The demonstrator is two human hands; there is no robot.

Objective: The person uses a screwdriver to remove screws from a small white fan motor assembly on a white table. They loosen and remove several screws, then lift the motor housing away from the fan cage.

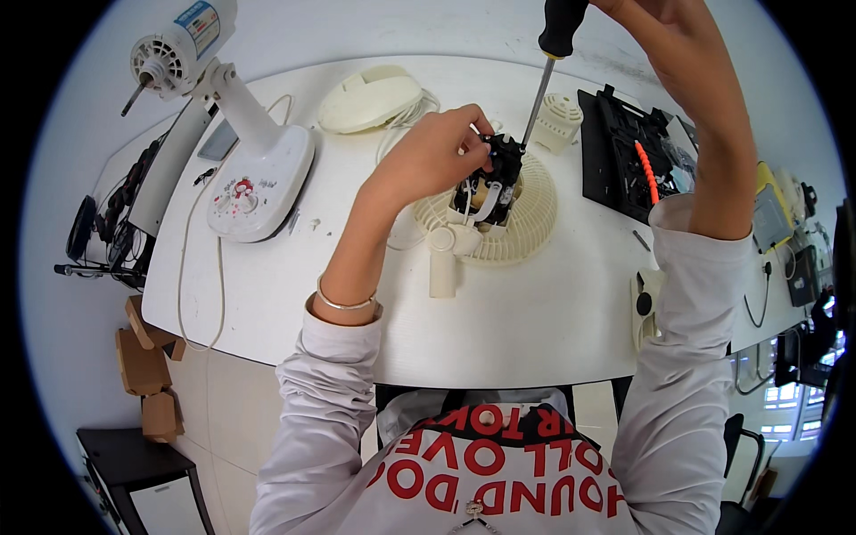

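Note:
My left hand is closed, its thumb and fingers pinching the upper part of a black fan motor. White wires and a copper-coloured coil show on the motor. It sits above a cream fan grille, with a cream neck joint on the near side. My right hand is raised at the top edge, partly cut off, around the upper end of a screwdriver with a black handle. The long shaft slants down, and its tip meets the motor's right upper edge.
A white fan stand with a bare motor shaft stands at the left. Behind lie a cream base with its cord and a vented cream cover. At the right are a black tool case, an orange stick and a small cream part.

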